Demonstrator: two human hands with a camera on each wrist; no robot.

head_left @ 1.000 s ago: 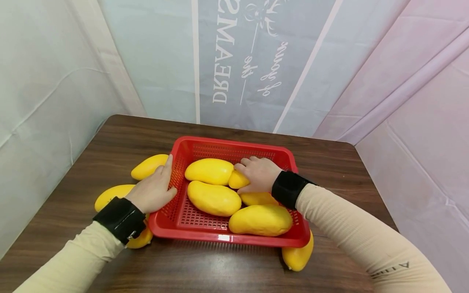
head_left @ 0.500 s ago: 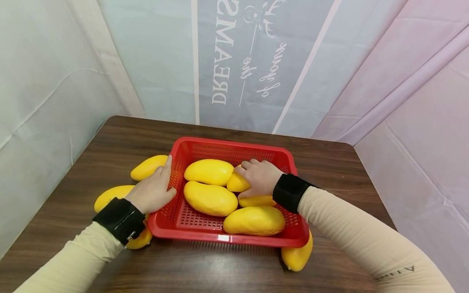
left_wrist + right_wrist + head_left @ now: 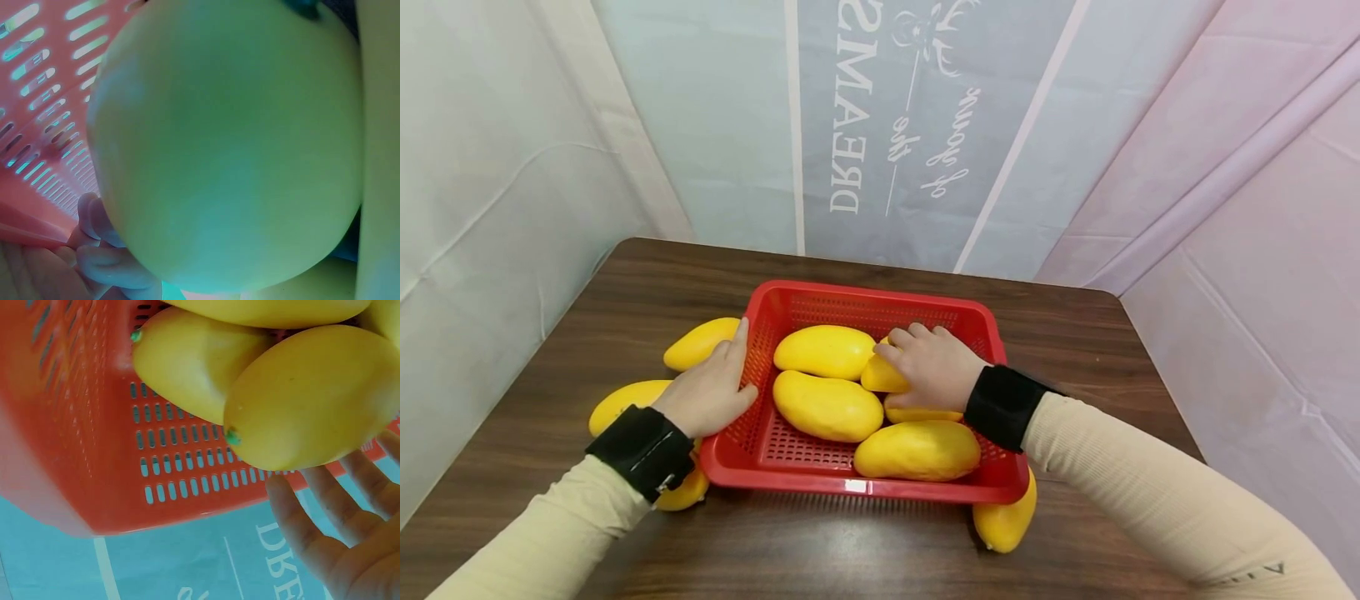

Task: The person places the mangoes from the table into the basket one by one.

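A red slotted plastic basket [image 3: 775, 481] stands on the table with several yellow mangoes in it. My left hand [image 3: 711, 392] grips its left wall, thumb inside the rim and fingers outside, seen bent under the rim in the left wrist view. My right hand [image 3: 936, 367] holds a mango [image 3: 880, 373] at the basket's back right; the fingertips lie along its far side in the right wrist view and the palm hides much of it from above. Another mango [image 3: 917, 450] lies at the front, and two more, a back one [image 3: 823, 352] and a middle one [image 3: 827, 406], at the left.
Outside the basket, mangoes lie on the dark wooden table [image 3: 820, 550]: one at back left [image 3: 700, 343], one farther left [image 3: 625, 404], one by the left wrist [image 3: 683, 492], one at the front right corner [image 3: 1006, 521]. A printed cloth [image 3: 887, 125] hangs behind.
The front mango and the middle left one have slid a little left inside the basket. The mango under my right hand has shifted slightly left too. My left hand stays on the basket.
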